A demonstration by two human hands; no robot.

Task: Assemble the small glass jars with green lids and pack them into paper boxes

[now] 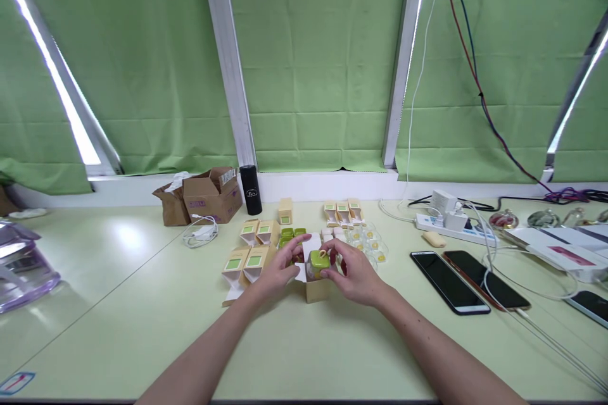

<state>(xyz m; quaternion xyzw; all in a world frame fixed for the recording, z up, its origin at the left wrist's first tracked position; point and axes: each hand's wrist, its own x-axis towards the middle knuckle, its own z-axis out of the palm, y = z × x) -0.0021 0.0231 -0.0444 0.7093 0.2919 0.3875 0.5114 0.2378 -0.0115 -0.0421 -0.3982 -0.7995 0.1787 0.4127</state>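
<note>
My right hand [354, 272] grips a small jar with a green lid [319, 259] between thumb and fingers. The jar is at the mouth of a small cardboard box [317, 292], partly inside it. The box stands upright with its white inner flaps raised. My left hand [285, 264] is curled at the box's left side, its thumb at a white flap. Behind my hands are more green-lidded jars [299, 231], partly hidden, and several clear rounded pieces with yellow centres [370, 242]. Open boxes with green labels [255, 259] stand to the left.
Three small boxes [342, 212] and a single one [285, 211] stand farther back. Behind at left are a brown carton [211, 195] and a black cylinder [251, 190]. Phones [449, 281], a power strip [456, 228] and white cables lie at right. A purple clear container [23, 269] is far left.
</note>
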